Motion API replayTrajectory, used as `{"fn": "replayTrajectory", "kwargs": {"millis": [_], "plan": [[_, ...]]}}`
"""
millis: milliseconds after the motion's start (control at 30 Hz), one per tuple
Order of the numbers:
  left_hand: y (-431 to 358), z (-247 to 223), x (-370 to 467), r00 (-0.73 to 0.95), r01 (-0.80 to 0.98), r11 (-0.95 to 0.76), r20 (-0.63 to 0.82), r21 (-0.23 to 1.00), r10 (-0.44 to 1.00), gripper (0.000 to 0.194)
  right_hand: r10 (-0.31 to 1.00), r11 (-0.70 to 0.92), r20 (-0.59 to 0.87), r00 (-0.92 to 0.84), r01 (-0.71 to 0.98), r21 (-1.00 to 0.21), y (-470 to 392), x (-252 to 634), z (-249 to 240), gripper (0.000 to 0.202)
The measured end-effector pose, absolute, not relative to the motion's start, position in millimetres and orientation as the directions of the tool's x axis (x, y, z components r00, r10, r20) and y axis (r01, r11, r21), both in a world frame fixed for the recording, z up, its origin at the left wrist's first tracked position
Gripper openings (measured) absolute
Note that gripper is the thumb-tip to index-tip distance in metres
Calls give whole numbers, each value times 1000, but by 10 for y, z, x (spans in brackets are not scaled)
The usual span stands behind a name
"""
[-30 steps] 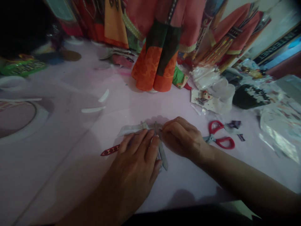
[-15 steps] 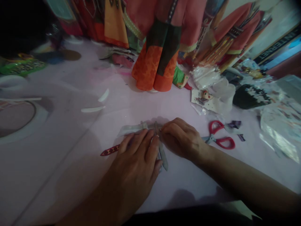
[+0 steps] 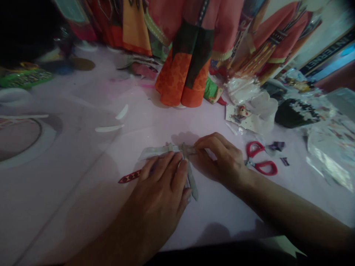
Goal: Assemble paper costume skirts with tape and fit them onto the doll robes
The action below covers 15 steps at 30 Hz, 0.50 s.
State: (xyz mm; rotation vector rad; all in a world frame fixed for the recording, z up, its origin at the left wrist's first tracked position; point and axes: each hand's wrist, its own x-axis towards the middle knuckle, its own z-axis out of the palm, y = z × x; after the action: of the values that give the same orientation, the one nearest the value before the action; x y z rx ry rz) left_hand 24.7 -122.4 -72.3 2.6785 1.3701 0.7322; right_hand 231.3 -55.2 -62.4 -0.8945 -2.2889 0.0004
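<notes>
My left hand (image 3: pixel 161 194) lies flat, fingers stretched out, pressing down on thin grey strips that cross on the table. One pale grey strip (image 3: pixel 154 151) runs sideways above my fingertips; a pointed grey strip (image 3: pixel 193 184) slants down past my thumb. From under the left fingers pokes the pointed end of a red patterned strip (image 3: pixel 129 177). My right hand (image 3: pixel 222 157) pinches the right end of the sideways grey strip between thumb and fingers. What lies beneath my left palm is hidden.
Red-handled scissors (image 3: pixel 266 168) lie right of my right hand, beside purple scraps (image 3: pixel 276 146). Two white slivers (image 3: pixel 109 128) rest at left, near a white ring-shaped thing (image 3: pixel 47 138). Costumed figures (image 3: pixel 172 81) stand at the back. Clear plastic packaging (image 3: pixel 330 147) covers the right side.
My right hand has shifted slightly right and up, with its fingers now at the end of the sideways grey strip. My left hand has stayed in place.
</notes>
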Motion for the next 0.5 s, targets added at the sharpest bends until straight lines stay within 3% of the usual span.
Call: {"fn": "replayTrajectory", "kwargs": {"millis": [500], "plan": [[-1222, -725, 250, 501, 761, -605, 378, 236, 778, 40, 556, 815, 514, -653, 551, -181, -577, 2323, -705, 17]]}}
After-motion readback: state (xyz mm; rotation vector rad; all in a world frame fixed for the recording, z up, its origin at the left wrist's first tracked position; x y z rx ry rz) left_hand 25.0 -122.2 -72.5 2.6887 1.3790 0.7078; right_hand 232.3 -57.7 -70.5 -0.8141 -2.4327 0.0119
